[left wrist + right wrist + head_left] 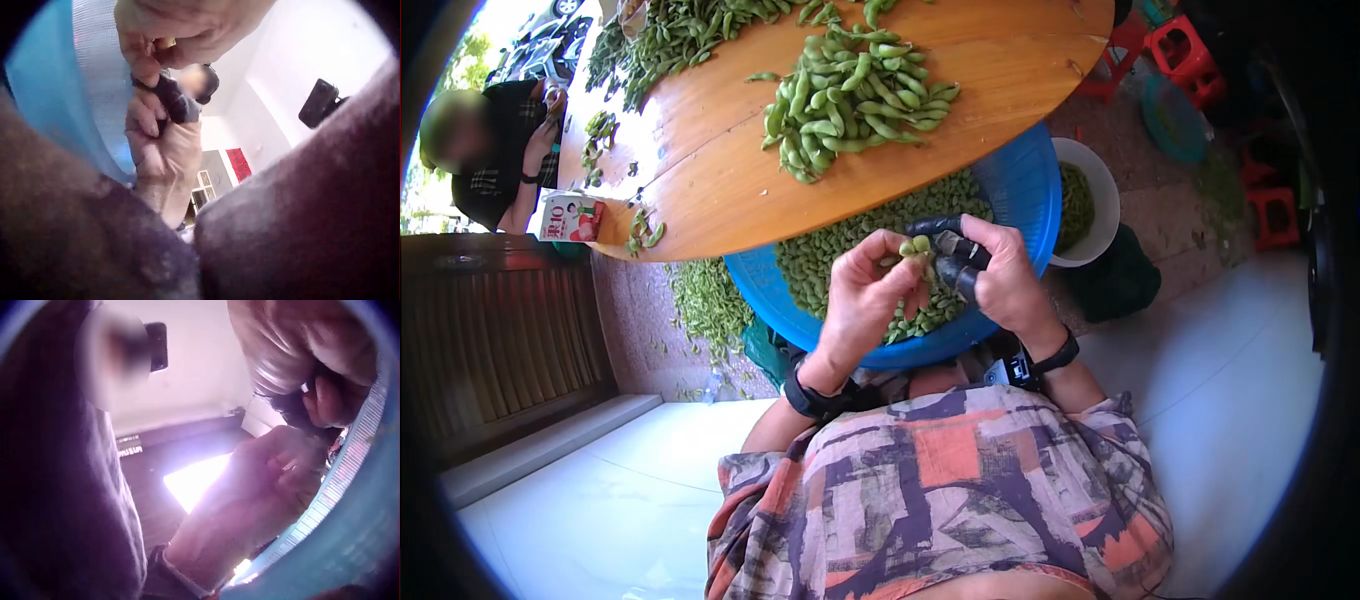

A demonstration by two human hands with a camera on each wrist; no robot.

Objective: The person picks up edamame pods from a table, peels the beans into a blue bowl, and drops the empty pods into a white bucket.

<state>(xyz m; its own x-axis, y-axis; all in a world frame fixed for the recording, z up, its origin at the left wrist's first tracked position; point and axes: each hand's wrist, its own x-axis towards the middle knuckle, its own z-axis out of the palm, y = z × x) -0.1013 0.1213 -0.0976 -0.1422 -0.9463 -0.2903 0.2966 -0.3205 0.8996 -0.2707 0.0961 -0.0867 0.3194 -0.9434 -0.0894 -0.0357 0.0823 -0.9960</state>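
A green soybean pod (916,246) is pinched between the thumb and fingers of my left hand (865,290), above the blue tub (1043,190). My right hand (1003,278) has black coverings on its thumb and some fingers. Its curled fingertips meet the same pod from the right. Below both hands, shelled green beans (815,265) fill much of the tub. In the left wrist view the two hands (169,162) face each other beside the tub's wall. The right wrist view shows them close together too, with the pod hidden.
Ahead, a wooden table (710,130) overhangs the tub and bears a heap of pods (850,95). Empty-looking husks (710,300) lie on the floor at left. A white bucket (1105,200) stands right of the tub. Another person (505,150) sits at the table's far left.
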